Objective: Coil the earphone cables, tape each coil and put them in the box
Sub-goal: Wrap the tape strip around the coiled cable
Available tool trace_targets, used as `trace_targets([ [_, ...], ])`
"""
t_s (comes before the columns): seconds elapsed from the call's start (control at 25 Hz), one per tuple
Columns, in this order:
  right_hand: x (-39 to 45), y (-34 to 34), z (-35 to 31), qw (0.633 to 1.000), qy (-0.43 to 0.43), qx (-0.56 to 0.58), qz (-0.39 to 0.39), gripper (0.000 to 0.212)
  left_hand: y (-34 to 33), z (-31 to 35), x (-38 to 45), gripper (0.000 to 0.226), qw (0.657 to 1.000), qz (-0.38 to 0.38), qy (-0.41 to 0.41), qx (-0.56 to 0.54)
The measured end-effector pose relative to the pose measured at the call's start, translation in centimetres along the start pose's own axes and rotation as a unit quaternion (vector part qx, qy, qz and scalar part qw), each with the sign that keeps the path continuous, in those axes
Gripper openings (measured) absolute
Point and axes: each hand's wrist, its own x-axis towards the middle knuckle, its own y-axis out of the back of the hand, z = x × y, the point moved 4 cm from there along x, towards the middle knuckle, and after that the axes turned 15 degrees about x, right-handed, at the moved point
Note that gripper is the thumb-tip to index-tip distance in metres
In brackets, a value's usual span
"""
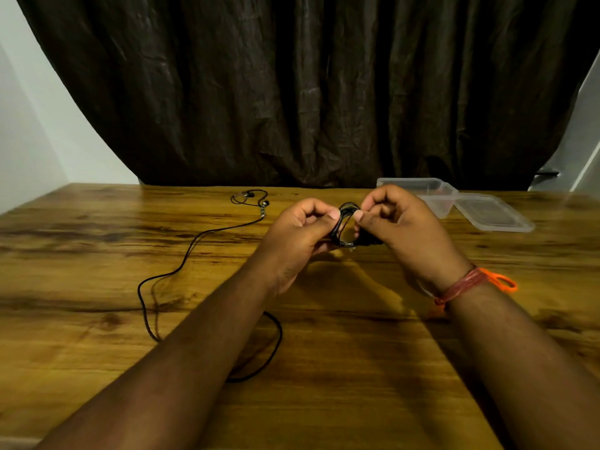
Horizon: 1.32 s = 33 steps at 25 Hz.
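Black cable coil (344,226), tightly looped

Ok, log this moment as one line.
step: coiling | left hand: pinches coil | right hand: pinches coil | second earphone: loose on table | box: open

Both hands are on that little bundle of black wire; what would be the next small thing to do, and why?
Probably tape it. The left hand and right hand both pinch the small coiled black earphone cable, which looks fully wound; I can't make out any tape on it, and the clear plastic box waits open.
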Motion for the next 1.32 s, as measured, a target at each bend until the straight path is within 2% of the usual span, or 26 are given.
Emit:
trace_targets([
  [0.12, -0.1, -0.1, 0.2, 0.998, 0.008, -0.054, 0.009, 0.012, -0.5, -0.2, -0.1, 0.014, 1.0, -0.003, 0.013, 0.005],
  [0.32, 0.0, -0.1, 0.5, 0.994, 0.015, -0.112, 0.0, 0.01, -0.8, -0.5, -0.1, 0.014, 0.993, -0.007, 0.066, -0.095],
  [0.48, -0.2, -0.4, 0.2, 0.99, 0.013, -0.141, -0.02, 0.009, -1.0, -0.2, -0.3, 0.006, 0.996, 0.002, 0.053, -0.064],
  [0.68, 0.0, 0.6, -0.5, 0.99, 0.03, -0.133, 0.032, 0.008, -0.9, 0.1, -0.3, 0.01, 0.994, 0.009, 0.056, -0.097],
  [0.88, -0.2, 0.4, -0.7, 0.988, 0.056, -0.134, 0.05, 0.007, -1.1, -0.1, -0.2, 0.013, 0.993, 0.017, 0.072, -0.092],
  [1.0, -0.3, 0.0, -0.8, 0.985, 0.063, -0.153, 0.038, 0.006, -0.8, -0.1, -0.1, 0.01, 0.992, 0.028, 0.066, -0.107],
  [1.16, -0.7, -0.9, -1.1, 0.976, 0.076, -0.203, 0.001, 0.011, -0.6, -0.2, 0.1, 0.019, 0.989, 0.039, 0.066, -0.123],
  [1.32, -0.6, -1.3, -0.8, 0.992, 0.037, -0.118, 0.014, 0.017, -0.6, -0.3, 0.2, 0.013, 0.982, 0.045, 0.069, -0.172],
])
